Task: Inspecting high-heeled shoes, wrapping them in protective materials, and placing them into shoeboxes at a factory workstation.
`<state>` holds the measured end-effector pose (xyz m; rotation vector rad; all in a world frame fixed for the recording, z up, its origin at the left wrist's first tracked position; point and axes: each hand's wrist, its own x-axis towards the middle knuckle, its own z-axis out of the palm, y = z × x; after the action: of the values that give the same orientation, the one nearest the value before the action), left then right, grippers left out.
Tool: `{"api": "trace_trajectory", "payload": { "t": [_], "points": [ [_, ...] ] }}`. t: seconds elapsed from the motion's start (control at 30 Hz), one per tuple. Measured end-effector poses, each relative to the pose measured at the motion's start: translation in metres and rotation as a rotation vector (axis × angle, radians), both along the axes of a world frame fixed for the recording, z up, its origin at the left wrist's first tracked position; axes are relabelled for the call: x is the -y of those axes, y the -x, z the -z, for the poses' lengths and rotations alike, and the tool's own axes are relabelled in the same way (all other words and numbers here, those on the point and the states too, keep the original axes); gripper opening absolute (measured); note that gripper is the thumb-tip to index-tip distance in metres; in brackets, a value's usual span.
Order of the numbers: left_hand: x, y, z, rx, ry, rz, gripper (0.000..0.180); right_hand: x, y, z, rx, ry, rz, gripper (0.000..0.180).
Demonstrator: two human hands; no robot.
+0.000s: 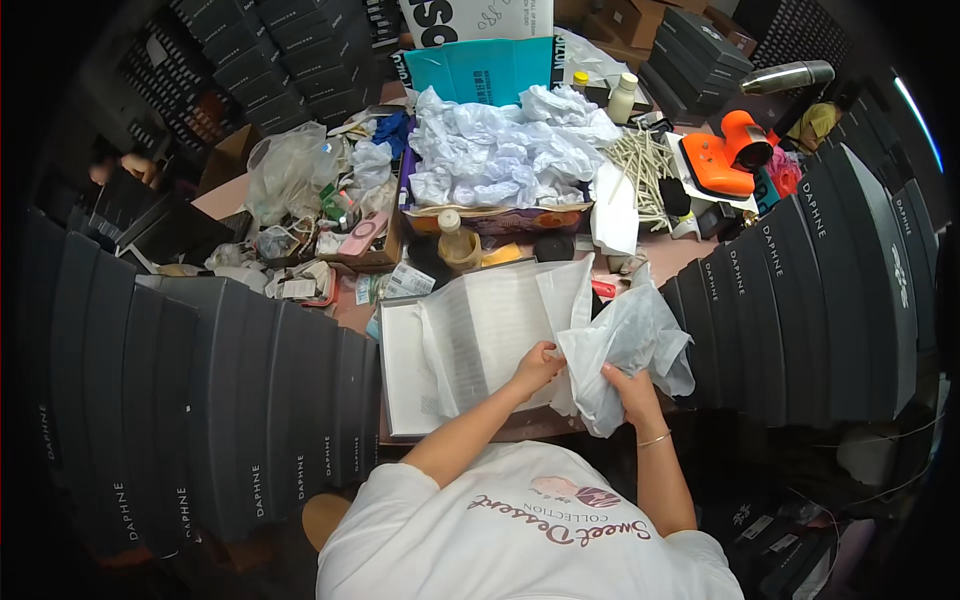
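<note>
An open box with a white inside (403, 385) lies before me, a sheet of translucent white tissue paper (520, 310) spread over it. To the right, above the box's edge, is a crumpled bundle of white tissue paper (625, 335); whatever it may wrap is hidden. My right hand (630, 392) grips the bundle from its near right side, thumb on top. At the bundle's left edge, my left hand (538, 370) has its fingers curled and pinched on the tissue paper. A thin bracelet (655, 438) circles my right wrist.
Dark shoe boxes are stacked in rows at left (230, 400) and right (800, 290). Behind the open box stand a glue bottle (455, 240) and a carton of crumpled tissue (500, 218). An orange device (715, 165), thin pale sticks (640, 175) and plastic bags (290, 170) crowd the far table.
</note>
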<state>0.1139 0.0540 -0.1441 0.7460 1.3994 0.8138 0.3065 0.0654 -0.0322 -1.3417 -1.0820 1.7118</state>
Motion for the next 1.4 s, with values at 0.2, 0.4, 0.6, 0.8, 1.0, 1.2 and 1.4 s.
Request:
{"api": "trace_trajectory", "payload": {
  "t": [0.2, 0.4, 0.6, 0.8, 1.0, 1.2, 1.4],
  "points": [
    [-0.009, -0.009, -0.007, -0.156, -0.274, 0.012, 0.025, 0.01, -0.007, -0.046, 0.005, -0.066, -0.147, 0.056],
    [-0.017, -0.022, -0.046, 0.594, -0.222, 0.007, 0.023, 0.001, 0.026, -0.001, -0.052, -0.066, -0.477, 0.067],
    [0.037, 0.084, -0.057, -0.034, -0.351, -0.154, 0.029, -0.032, 0.0, -0.01, 0.144, -0.083, -0.045, 0.045],
    [0.114, 0.142, -0.046, -0.814, -0.409, -0.276, 0.042, -0.04, 0.084, -0.048, 0.005, -0.089, -0.388, 0.038],
    [0.128, 0.133, 0.041, -0.458, 0.049, -0.479, 0.078, -0.018, 0.14, 0.158, 0.785, -0.6, -0.734, 0.051],
    [0.117, 0.126, 0.03, 0.455, -0.067, -0.605, 0.042, -0.018, 0.143, 0.148, 0.856, -0.508, -0.703, 0.059],
    [0.127, 0.139, -0.008, 0.365, -0.166, -0.695, 0.025, -0.032, 0.13, 0.144, 0.606, -0.314, -0.666, 0.045]
  ]
}}
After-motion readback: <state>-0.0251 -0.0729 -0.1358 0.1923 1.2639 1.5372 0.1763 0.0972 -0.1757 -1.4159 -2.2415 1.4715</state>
